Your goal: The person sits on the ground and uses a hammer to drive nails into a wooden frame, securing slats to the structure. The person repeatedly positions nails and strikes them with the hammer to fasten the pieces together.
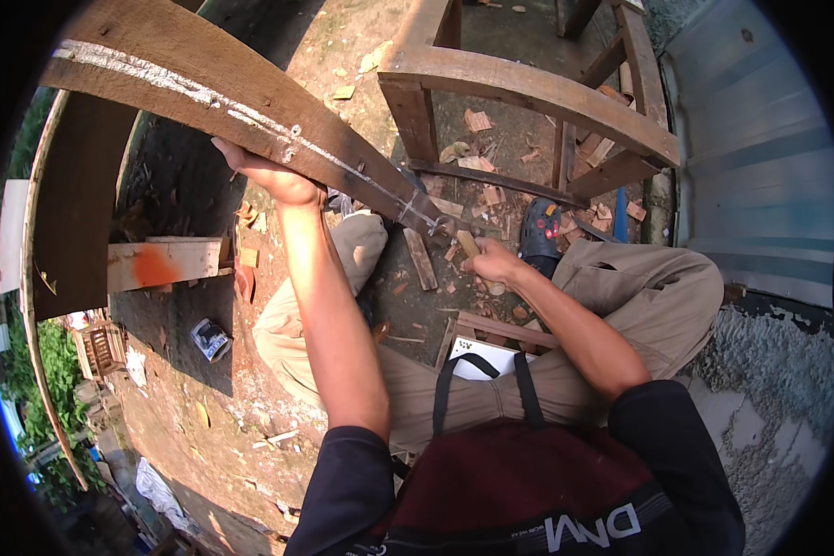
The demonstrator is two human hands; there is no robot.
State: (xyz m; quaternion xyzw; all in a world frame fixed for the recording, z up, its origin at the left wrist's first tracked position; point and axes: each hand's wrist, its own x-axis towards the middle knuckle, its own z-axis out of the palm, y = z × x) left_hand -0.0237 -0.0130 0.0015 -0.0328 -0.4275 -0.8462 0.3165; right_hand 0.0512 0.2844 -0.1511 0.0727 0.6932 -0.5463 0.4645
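L hand (273,178) is under the slanting beam (259,116), fingers hidden, can't tell how closed, & R hand (493,261) grips wooden handle (468,245) nr beam's end, so handle may slip if beam rolls.

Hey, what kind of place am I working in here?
Probably an outdoor woodworking spot: wood scraps litter the partly sunlit ground near a wooden frame, and green plants show off to the left.
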